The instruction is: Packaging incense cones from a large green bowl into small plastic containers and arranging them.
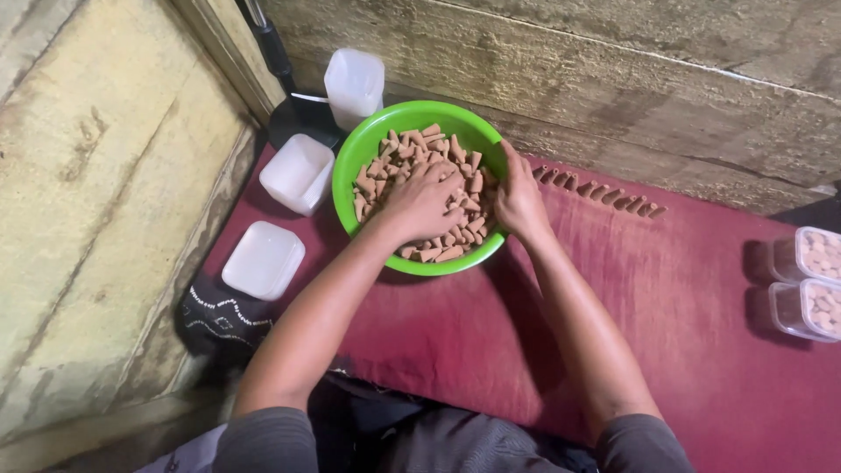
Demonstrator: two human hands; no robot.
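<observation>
From the head view I see my left hand (427,200) lying palm-down in the green bowl (363,153), its fingers curled loosely into the heap of brown cone-shaped pieces (399,149); whether they have closed on any I cannot tell; my right hand (519,203) rests against the bowl's right rim, fingers bent over the edge among the pieces, probably steadying it, though its grip is hidden too. The bowl sits on a dark red cloth (683,350) spread over the floor; a row of cones (600,190) stands along the wall, perhaps set apart; empty white tubs (298,172) wait left of the bowl, filled clear ones (810,308) at far right.
</observation>
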